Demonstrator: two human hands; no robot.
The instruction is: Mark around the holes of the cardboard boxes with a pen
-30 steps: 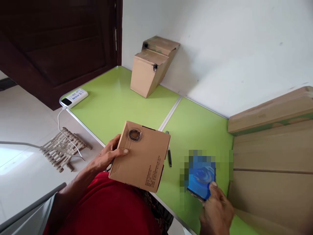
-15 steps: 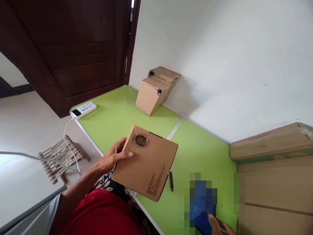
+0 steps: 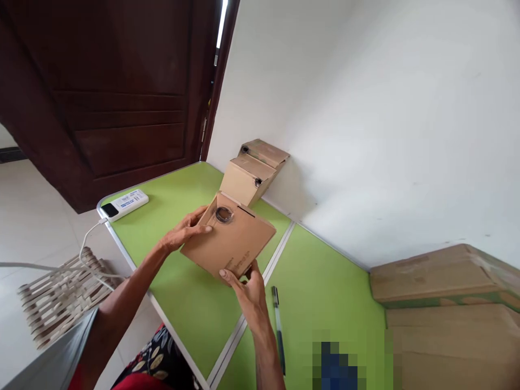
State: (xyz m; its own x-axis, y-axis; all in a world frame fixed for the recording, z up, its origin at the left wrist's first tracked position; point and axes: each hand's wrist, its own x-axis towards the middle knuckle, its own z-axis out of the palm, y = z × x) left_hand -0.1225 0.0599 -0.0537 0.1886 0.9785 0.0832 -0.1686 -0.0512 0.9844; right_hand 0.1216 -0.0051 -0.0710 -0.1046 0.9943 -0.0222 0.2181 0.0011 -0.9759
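A brown cardboard box (image 3: 238,233), tilted above the green table, is held between both hands. Dark scribbled ink rings a round mark or hole near its upper left corner, and small print runs along its lower right. My left hand (image 3: 189,230) grips the left edge, thumb on the front face. At the lower right edge, my right hand (image 3: 247,287) is closed on the box with its thumb on the face; its other fingers are partly hidden behind. A pen (image 3: 278,330) lies on the table just right of my right forearm.
Two stacked cardboard boxes (image 3: 247,176) with dark-ringed corners lean by the wall. A white device (image 3: 125,205) with a cable sits at the table's (image 3: 170,200) left corner. Larger cartons (image 3: 430,276) stand at the right, near a pixelated blue thing (image 3: 339,371). A woven stool (image 3: 65,298) is below left.
My right hand has left the blue thing and taken hold of the box's lower right edge. The box has moved farther from me, toward the stacked boxes. The camera view has shifted.
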